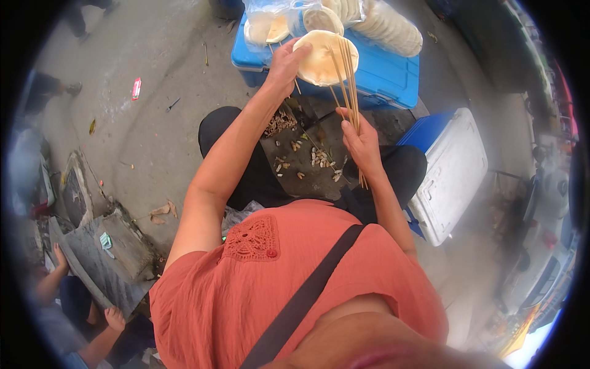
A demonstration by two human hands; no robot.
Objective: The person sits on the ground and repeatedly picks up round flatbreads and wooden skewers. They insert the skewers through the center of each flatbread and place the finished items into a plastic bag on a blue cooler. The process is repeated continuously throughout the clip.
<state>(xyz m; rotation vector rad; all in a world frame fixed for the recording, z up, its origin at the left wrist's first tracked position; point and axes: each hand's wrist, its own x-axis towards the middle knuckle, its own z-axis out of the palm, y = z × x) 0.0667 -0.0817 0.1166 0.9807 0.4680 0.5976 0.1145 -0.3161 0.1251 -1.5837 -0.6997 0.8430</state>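
Note:
My left hand (286,64) grips the left edge of a round, pale flatbread (326,60), its thumb on top. A thin stick pokes out below that hand. In my right hand (361,138) is a bundle of thin wooden skewers (352,99), their upper ends lying over the bread's right part. One skewer stands a little apart from the bundle; whether it pierces the bread I cannot tell. Behind the bread, on a blue cooler box (389,83), lie a clear plastic bag (258,39) with skewered flatbreads and a long stack of flatbreads (392,30) in plastic.
A blue box with a white lid (454,175) stands at the right. Between my knees, cigarette butts (321,158) and leaves litter the ground. At the lower left, another person's hands (115,318) touch a grey board (103,265). Parked vehicles are at the far right.

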